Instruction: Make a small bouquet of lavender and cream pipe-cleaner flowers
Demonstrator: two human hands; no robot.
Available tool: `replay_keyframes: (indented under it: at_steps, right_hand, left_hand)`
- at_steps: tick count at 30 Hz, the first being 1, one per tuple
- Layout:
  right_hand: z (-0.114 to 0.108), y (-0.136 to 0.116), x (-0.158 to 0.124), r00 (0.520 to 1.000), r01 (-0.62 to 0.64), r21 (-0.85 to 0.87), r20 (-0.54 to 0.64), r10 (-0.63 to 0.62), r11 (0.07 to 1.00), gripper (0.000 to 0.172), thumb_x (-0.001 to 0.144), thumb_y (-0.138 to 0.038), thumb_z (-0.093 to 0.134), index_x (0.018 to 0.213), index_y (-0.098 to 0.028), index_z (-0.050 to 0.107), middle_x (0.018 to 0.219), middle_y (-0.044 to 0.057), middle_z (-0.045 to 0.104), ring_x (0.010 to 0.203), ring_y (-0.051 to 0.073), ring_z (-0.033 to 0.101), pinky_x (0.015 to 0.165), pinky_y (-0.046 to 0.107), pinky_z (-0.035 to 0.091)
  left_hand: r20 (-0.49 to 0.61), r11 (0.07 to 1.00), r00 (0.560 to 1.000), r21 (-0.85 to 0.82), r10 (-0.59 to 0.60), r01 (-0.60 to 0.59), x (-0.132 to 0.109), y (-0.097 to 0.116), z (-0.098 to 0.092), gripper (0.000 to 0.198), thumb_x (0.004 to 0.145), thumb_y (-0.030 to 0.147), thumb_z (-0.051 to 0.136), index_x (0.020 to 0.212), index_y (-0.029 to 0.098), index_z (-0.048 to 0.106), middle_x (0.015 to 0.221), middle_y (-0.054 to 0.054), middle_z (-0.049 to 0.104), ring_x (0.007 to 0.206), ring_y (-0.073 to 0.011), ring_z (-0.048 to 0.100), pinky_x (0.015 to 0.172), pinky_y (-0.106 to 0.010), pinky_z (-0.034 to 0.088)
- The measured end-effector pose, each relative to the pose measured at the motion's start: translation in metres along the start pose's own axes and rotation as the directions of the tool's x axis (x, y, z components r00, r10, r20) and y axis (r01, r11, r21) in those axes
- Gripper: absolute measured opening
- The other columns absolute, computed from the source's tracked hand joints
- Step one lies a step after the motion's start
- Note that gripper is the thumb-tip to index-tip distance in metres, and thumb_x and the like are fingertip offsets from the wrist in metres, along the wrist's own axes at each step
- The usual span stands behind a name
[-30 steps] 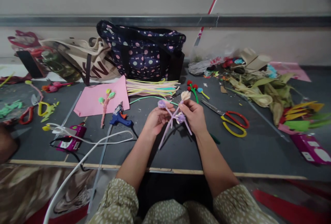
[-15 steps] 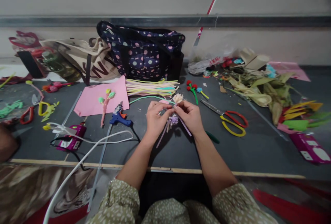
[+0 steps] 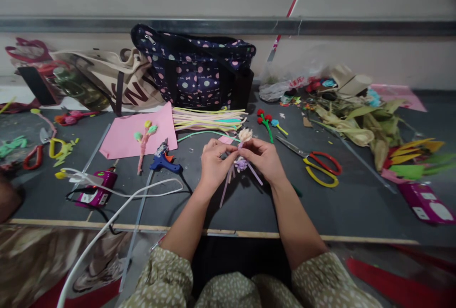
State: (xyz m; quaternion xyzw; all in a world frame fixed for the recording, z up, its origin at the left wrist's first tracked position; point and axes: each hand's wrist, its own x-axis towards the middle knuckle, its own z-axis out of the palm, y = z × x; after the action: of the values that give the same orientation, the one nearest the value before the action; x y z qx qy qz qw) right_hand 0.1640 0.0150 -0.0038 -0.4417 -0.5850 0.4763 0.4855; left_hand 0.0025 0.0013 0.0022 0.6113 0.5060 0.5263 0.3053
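My left hand [image 3: 216,162] and my right hand [image 3: 264,158] meet over the dark table, fingers pinched on a pipe-cleaner flower [image 3: 241,163]. A cream tuft [image 3: 245,135] pokes out above the fingertips. Below them show a fluffy lilac part and several thin lilac and pale stems spreading downward. Where the stems join is partly hidden by my thumbs. Beyond my hands lies a bundle of yellow, cream and turquoise pipe cleaners [image 3: 206,120]. Scissors [image 3: 315,161] with red and yellow handles rest open to the right. A blue glue gun [image 3: 166,162] lies to the left.
A pink sheet [image 3: 121,137] holds a pink-stemmed pipe-cleaner flower. Red and blue pipe-cleaner flowers [image 3: 265,120] lie near my right hand. Bags [image 3: 199,73] stand against the wall. Corn husks [image 3: 352,118] are piled right. A white cable [image 3: 117,213] crosses the left front edge.
The lilac part now sits slightly further right, and the hanging left stem has swung more upright. Both hands keep their pinch on the flower. The view has shifted slightly.
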Motion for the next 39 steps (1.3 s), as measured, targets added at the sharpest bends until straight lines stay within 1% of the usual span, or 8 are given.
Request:
replay_keyframes:
  at_steps: [8,12,17,24,29,33,37,39]
  right_hand:
    - [-0.004,-0.001,0.000,0.997,0.079,-0.111,0.004,-0.079,0.991,0.019,0.077,-0.037,0.073,0.080,-0.018,0.071,0.078,0.002,0.070,0.072,0.015,0.061,0.071,0.029,0.047]
    - [-0.004,-0.003,0.000,0.992,0.123,-0.147,-0.004,-0.125,0.981,0.017,0.078,-0.036,0.072,0.079,-0.018,0.071,0.076,0.001,0.070,0.072,0.016,0.061,0.071,0.029,0.048]
    - [-0.004,-0.003,-0.001,0.991,0.131,-0.131,0.014,-0.130,0.983,0.018,0.079,-0.037,0.071,0.078,-0.019,0.070,0.076,0.001,0.069,0.073,0.016,0.061,0.073,0.029,0.047]
    - [-0.002,-0.007,-0.004,0.996,0.022,0.117,0.088,-0.033,0.993,0.021,0.074,-0.037,0.076,0.084,-0.019,0.072,0.080,0.001,0.070,0.074,0.015,0.063,0.075,0.029,0.051]
    - [0.003,-0.003,-0.006,0.991,-0.079,0.271,0.130,0.045,0.959,0.025,0.067,-0.038,0.082,0.081,-0.019,0.071,0.076,0.001,0.069,0.069,0.015,0.063,0.071,0.031,0.054]
    - [0.002,-0.002,-0.008,0.986,-0.113,0.281,0.150,0.073,0.953,0.024,0.067,-0.037,0.082,0.080,-0.019,0.071,0.074,0.000,0.068,0.065,0.014,0.063,0.067,0.030,0.053]
    - [0.001,-0.004,-0.006,0.995,-0.069,0.227,0.091,0.050,0.971,0.023,0.069,-0.037,0.080,0.079,-0.018,0.071,0.074,0.001,0.068,0.066,0.014,0.061,0.067,0.029,0.052]
    - [0.001,-0.003,-0.004,0.999,-0.046,0.200,0.025,0.042,0.979,0.021,0.069,-0.035,0.079,0.077,-0.018,0.070,0.074,0.000,0.067,0.066,0.013,0.061,0.068,0.028,0.050]
  left_hand:
    - [0.011,0.999,1.000,0.022,0.026,-0.026,0.000,0.000,0.000,0.004,0.077,0.025,0.072,0.075,0.025,0.075,0.075,-0.003,0.063,0.081,-0.0200,0.055,0.080,-0.032,0.040]
    - [0.026,0.997,0.999,-0.072,-0.037,0.039,0.001,0.001,-0.001,0.004,0.075,0.024,0.072,0.072,0.023,0.074,0.074,-0.003,0.062,0.080,-0.0192,0.055,0.079,-0.031,0.040]
    - [0.145,0.945,0.978,-0.271,-0.149,0.184,0.003,0.001,-0.004,0.009,0.072,0.028,0.075,0.071,0.020,0.073,0.072,-0.001,0.063,0.073,-0.0152,0.054,0.073,-0.028,0.041]
    - [0.419,0.692,0.847,-0.504,-0.328,0.517,0.003,-0.002,-0.006,0.025,0.063,0.033,0.081,0.072,0.013,0.070,0.063,-0.002,0.064,0.053,-0.0095,0.053,0.055,-0.022,0.038]
    - [0.550,0.575,0.763,-0.520,-0.341,0.632,0.005,-0.009,-0.007,0.026,0.059,0.030,0.082,0.069,0.012,0.067,0.059,-0.003,0.063,0.050,-0.0079,0.053,0.052,-0.020,0.037]
    - [0.611,0.518,0.719,-0.519,-0.333,0.680,0.006,-0.011,-0.005,0.028,0.057,0.030,0.084,0.067,0.011,0.066,0.056,-0.002,0.061,0.047,-0.0071,0.051,0.049,-0.019,0.034]
    - [0.578,0.527,0.738,-0.531,-0.348,0.664,0.007,-0.011,0.000,0.027,0.059,0.031,0.083,0.067,0.011,0.067,0.058,-0.002,0.062,0.049,-0.0076,0.052,0.052,-0.020,0.037]
    - [0.502,0.573,0.784,-0.543,-0.365,0.614,0.008,-0.011,0.002,0.025,0.063,0.032,0.081,0.069,0.012,0.069,0.062,-0.003,0.065,0.053,-0.0086,0.054,0.055,-0.021,0.039]
